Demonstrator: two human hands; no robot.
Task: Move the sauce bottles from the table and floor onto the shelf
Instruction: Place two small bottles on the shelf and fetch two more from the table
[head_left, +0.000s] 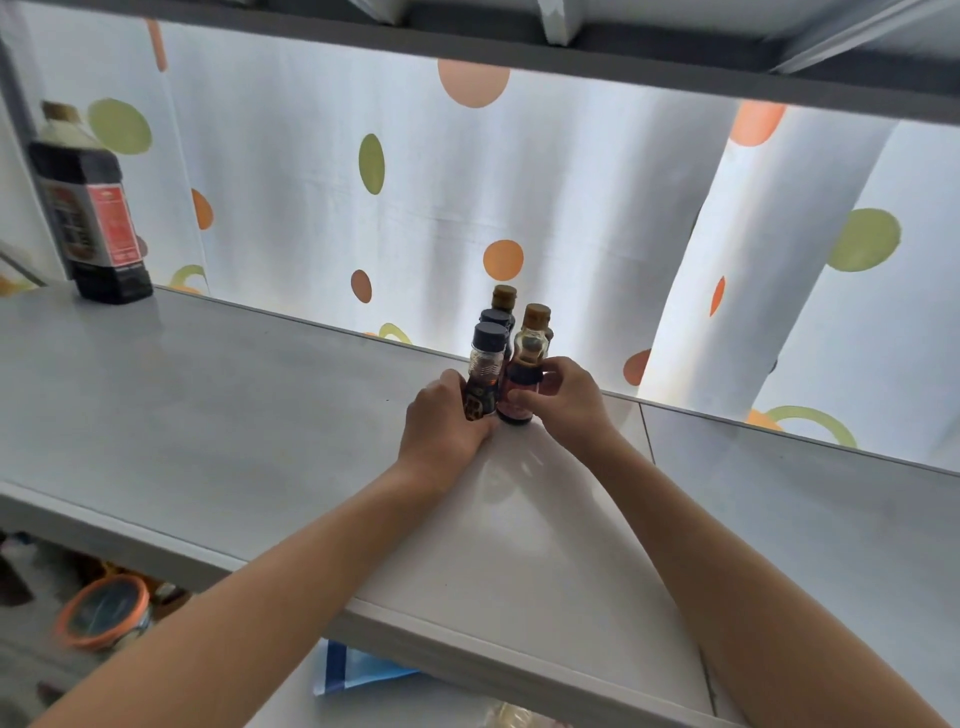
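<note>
Both hands (447, 415) grip small bottles (488, 374); large bottle (88, 208) far left.

Single head view, close, looking forward and down across shelf (208, 415) toward curtain (311, 208).

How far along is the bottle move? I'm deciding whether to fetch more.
Done: a large dark bottle stands at the shelf's far left, and two small bottles stand mid-shelf. In hand: the left hand grips a dark-capped bottle, the right hand a gold-capped one. Table and floor are out of view.
</note>
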